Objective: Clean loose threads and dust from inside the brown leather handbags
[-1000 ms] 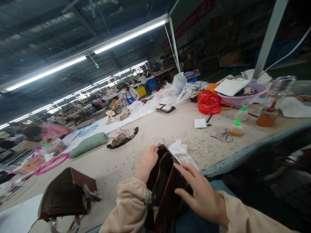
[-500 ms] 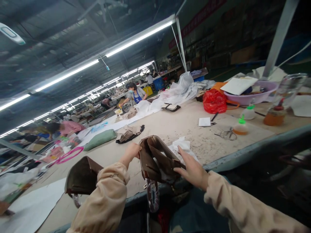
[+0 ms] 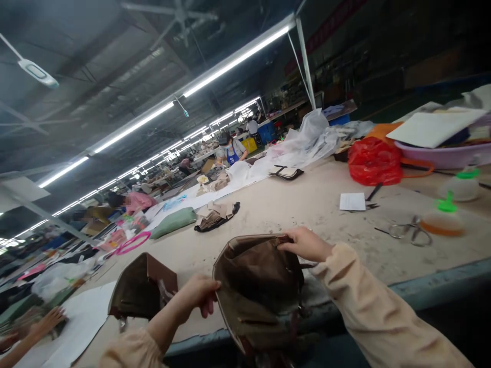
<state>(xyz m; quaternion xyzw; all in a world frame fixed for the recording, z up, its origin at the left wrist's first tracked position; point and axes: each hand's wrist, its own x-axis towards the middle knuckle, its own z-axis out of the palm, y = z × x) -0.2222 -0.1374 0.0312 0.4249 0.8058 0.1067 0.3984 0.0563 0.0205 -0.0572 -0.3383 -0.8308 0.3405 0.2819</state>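
Observation:
A brown handbag [image 3: 264,286] is held at the table's near edge, its mouth spread wide and its dark lining facing me. My left hand [image 3: 201,295] pinches the bag's left rim. At the upper right of the rim, my right hand [image 3: 307,245] grips the edge between thumb and fingers. A second brown bag [image 3: 132,286] stands on the table to the left of my left forearm, also with its mouth toward me.
Scissors [image 3: 410,232], a green-capped bottle [image 3: 443,220] and a white card [image 3: 352,201] lie to the right. Behind them are a red plastic bag [image 3: 374,161] and a purple basin [image 3: 441,156]. Another person's hand [image 3: 48,322] reaches in at left.
My right hand has moved from beside the bag onto its rim. The bag's mouth is opened wider and turned toward me. Another person's hand has appeared at lower left.

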